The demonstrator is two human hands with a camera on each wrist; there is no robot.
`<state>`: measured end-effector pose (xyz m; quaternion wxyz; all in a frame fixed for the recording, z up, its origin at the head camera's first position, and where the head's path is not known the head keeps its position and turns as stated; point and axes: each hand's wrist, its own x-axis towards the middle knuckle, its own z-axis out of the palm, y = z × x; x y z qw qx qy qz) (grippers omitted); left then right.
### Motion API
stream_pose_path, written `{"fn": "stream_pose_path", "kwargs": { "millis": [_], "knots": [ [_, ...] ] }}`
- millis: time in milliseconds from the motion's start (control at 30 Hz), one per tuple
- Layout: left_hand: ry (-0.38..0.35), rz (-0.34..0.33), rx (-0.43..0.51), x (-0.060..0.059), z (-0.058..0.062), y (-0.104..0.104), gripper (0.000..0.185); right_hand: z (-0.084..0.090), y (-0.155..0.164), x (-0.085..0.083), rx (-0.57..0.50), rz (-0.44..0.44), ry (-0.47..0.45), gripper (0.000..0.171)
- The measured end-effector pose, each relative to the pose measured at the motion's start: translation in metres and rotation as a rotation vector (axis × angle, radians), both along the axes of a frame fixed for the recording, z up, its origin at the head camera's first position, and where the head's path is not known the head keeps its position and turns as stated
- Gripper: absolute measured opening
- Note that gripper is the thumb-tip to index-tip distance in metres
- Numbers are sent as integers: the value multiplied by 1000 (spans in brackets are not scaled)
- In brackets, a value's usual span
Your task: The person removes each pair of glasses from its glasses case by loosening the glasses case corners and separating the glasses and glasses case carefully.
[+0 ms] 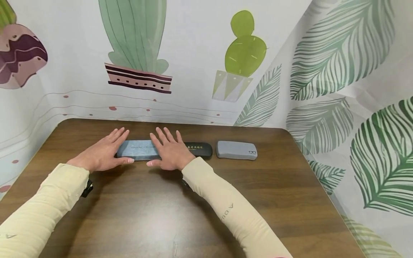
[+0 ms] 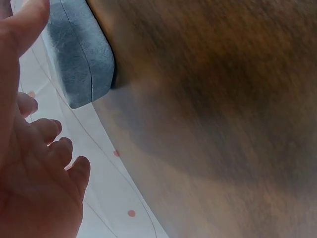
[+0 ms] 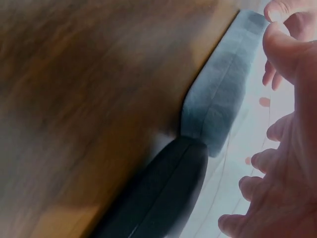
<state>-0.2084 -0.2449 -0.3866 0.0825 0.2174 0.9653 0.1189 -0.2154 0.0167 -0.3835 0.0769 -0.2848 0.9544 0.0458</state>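
both hands lie flat with fingers spread: left hand (image 1: 102, 152) at the left end of a blue-grey case (image 1: 138, 149), right hand (image 1: 170, 150) at its right end, on the brown surface (image 1: 193, 200).

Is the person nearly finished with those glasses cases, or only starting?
Only starting, it seems. Done: three closed cases lie in a row on the table. In hand: the left hand and right hand rest open at either end of the blue-grey glasses case, not gripping it. Left: the black glasses case and the grey glasses case lie untouched.
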Motion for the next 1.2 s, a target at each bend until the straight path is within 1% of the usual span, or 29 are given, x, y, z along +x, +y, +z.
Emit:
{"fn": "stream_pose_path", "kwargs": {
  "millis": [233,400,567,800,1033,1200],
  "knots": [
    [-2,-32,-3,-1,-4,0,101,-4,-9,-2,44,-4,-9,94],
    [-9,-51,5,-3,-5,1,97,-4,-11,-4,80,-11,20,90],
    [-19,-63,5,-4,-4,3,94,-5,-11,-5,104,18,42,84],
    [-37,-70,-19,-4,-6,6,91,-5,-11,-5,123,35,34,81],
    [-9,-72,-38,-1,-7,7,87,-6,-10,-6,146,41,26,80],
    [-4,-56,-41,0,-6,7,87,-7,-9,-8,138,41,16,79]
  ]
}}
